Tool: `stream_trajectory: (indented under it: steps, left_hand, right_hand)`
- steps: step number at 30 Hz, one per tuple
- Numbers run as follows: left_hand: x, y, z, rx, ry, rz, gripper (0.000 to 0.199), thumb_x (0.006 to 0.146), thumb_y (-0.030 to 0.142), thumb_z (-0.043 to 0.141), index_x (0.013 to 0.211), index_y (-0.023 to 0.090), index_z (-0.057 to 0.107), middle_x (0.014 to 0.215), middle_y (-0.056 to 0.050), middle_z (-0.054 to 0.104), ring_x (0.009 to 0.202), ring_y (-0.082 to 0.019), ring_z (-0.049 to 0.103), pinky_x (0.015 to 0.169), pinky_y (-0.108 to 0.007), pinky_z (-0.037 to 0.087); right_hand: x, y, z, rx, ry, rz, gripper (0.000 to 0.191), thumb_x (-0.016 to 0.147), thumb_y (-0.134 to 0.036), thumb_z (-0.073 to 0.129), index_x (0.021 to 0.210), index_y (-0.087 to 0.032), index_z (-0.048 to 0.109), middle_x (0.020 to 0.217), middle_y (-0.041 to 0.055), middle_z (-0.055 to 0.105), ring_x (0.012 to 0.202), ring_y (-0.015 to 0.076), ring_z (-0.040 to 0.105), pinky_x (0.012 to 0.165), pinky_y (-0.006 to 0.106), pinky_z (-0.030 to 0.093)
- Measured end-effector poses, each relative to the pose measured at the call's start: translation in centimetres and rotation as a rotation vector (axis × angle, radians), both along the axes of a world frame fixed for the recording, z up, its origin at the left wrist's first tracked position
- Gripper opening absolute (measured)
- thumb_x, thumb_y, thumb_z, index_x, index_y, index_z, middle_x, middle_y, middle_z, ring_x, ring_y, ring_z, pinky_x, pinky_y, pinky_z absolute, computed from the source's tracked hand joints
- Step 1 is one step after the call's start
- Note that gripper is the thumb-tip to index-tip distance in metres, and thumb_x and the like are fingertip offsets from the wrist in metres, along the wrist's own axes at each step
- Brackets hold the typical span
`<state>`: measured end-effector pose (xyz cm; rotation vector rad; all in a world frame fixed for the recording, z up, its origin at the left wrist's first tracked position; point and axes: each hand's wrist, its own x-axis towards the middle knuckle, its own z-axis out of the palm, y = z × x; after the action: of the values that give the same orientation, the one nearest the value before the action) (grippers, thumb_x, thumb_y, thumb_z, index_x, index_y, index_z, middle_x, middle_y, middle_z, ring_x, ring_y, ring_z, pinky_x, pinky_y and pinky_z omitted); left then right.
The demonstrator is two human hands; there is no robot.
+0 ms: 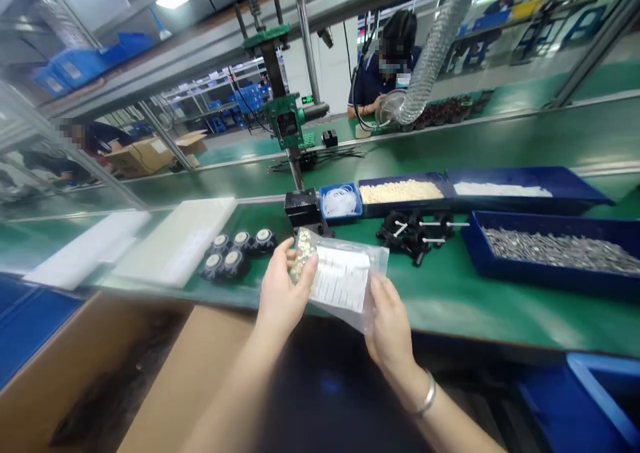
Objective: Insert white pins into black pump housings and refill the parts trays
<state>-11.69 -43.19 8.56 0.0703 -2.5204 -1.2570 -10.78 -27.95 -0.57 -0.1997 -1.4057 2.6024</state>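
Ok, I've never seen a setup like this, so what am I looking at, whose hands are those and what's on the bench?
One camera, worn on a person's head, looks down at their own bare hands. The left hand and right hand both hold a clear plastic bag with a white label and small pale parts inside. On the green bench lie five black round parts, black pieces with white pins, blue trays of small parts and white foam sheets. Behind stands a green press; other people work beyond.

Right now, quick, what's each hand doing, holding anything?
Left hand: closed on the left end of the clear bag.
Right hand: closed on the bag's lower right edge.
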Motion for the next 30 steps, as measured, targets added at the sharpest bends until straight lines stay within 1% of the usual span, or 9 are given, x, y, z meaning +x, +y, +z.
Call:
stream_trajectory:
  steps: [3, 6, 9, 12, 15, 18, 24, 27, 30]
  left_hand:
    - [-3.4, 0.1, 1.3, 0.042, -0.040, -0.046, 0.045, 0.086, 0.051, 0.058, 0.120, 0.023, 0.054, 0.111, -0.009, 0.067, 0.104, -0.026, 0.061, 0.090, -0.036, 0.045]
    - [-8.3, 2.5, 3.3, 0.164, -0.055, -0.122, 0.031, 0.082, 0.047, 0.066, 0.101, 0.023, 0.059, 0.096, -0.006, 0.068, 0.093, -0.026, 0.062, 0.082, -0.035, 0.044]
    - [-14.2, 6.4, 5.2, 0.318, -0.118, -0.309, 0.030, 0.078, 0.048, 0.070, 0.081, 0.019, 0.062, 0.081, -0.005, 0.065, 0.081, -0.023, 0.060, 0.073, -0.032, 0.044]
    - [-19.9, 10.7, 5.7, 0.410, -0.224, -0.514, 0.037, 0.080, 0.050, 0.068, 0.074, 0.014, 0.064, 0.072, -0.005, 0.064, 0.066, -0.017, 0.061, 0.064, -0.028, 0.047]
    - [-24.5, 14.6, 4.5, 0.423, -0.321, -0.605, 0.029, 0.086, 0.040, 0.066, 0.080, 0.012, 0.063, 0.072, -0.002, 0.065, 0.063, -0.013, 0.062, 0.063, -0.027, 0.051]
    - [-27.8, 17.7, 2.3, 0.356, -0.361, -0.569, 0.021, 0.090, 0.032, 0.062, 0.081, 0.012, 0.061, 0.073, 0.002, 0.062, 0.062, -0.010, 0.060, 0.061, -0.026, 0.052]
    - [-30.9, 21.0, -0.6, 0.248, -0.252, -0.440, 0.015, 0.088, 0.027, 0.065, 0.086, 0.013, 0.061, 0.086, -0.001, 0.063, 0.075, -0.013, 0.061, 0.069, -0.030, 0.053]
    - [-31.3, 21.9, -1.2, 0.283, -0.246, -0.436, 0.014, 0.089, 0.027, 0.064, 0.092, 0.013, 0.062, 0.096, -0.003, 0.064, 0.084, -0.015, 0.061, 0.075, -0.033, 0.054]
    - [-31.6, 22.4, -1.8, 0.377, -0.336, -0.445, 0.019, 0.092, 0.032, 0.060, 0.093, 0.013, 0.062, 0.094, -0.003, 0.065, 0.081, -0.014, 0.062, 0.072, -0.032, 0.055]
  right_hand:
    - [-1.3, -0.4, 0.2, 0.049, 0.007, -0.061, 0.031, 0.094, -0.044, 0.052, 0.116, -0.024, 0.059, 0.121, 0.0084, 0.065, 0.112, 0.0262, 0.063, 0.089, 0.039, 0.055]
    - [-4.1, 1.1, 1.8, 0.096, 0.061, -0.199, 0.031, 0.095, -0.044, 0.049, 0.117, -0.025, 0.057, 0.123, 0.0088, 0.065, 0.113, 0.0260, 0.062, 0.091, 0.039, 0.054]
    - [-8.1, 5.0, 4.5, 0.173, 0.158, -0.321, 0.032, 0.094, -0.044, 0.052, 0.119, -0.025, 0.056, 0.124, 0.0085, 0.064, 0.112, 0.0250, 0.062, 0.091, 0.038, 0.053]
    - [-12.1, 10.1, 6.9, 0.355, 0.219, -0.387, 0.033, 0.092, -0.043, 0.056, 0.119, -0.024, 0.057, 0.123, 0.0075, 0.064, 0.111, 0.0241, 0.061, 0.091, 0.037, 0.051]
    - [-15.2, 14.9, 7.8, 0.672, 0.201, -0.474, 0.030, 0.092, -0.044, 0.055, 0.108, -0.020, 0.061, 0.108, 0.0083, 0.068, 0.102, 0.0246, 0.062, 0.089, 0.038, 0.049]
    - [-17.5, 18.1, 7.8, 0.909, 0.150, -0.546, 0.027, 0.092, -0.043, 0.050, 0.092, -0.018, 0.061, 0.089, 0.0079, 0.068, 0.085, 0.0240, 0.062, 0.080, 0.037, 0.048]
    - [-19.8, 20.2, 7.3, 1.000, 0.132, -0.567, 0.017, 0.088, -0.034, 0.050, 0.083, -0.020, 0.057, 0.081, 0.0061, 0.065, 0.079, 0.0243, 0.061, 0.074, 0.036, 0.046]
    - [-20.1, 20.4, 7.0, 1.022, 0.125, -0.575, 0.016, 0.089, -0.033, 0.048, 0.080, -0.021, 0.055, 0.080, 0.0057, 0.064, 0.078, 0.0243, 0.060, 0.072, 0.035, 0.046]
    - [-20.1, 20.5, 6.9, 1.037, 0.125, -0.584, 0.016, 0.091, -0.032, 0.046, 0.080, -0.021, 0.053, 0.082, 0.0060, 0.064, 0.079, 0.0242, 0.061, 0.073, 0.036, 0.046]
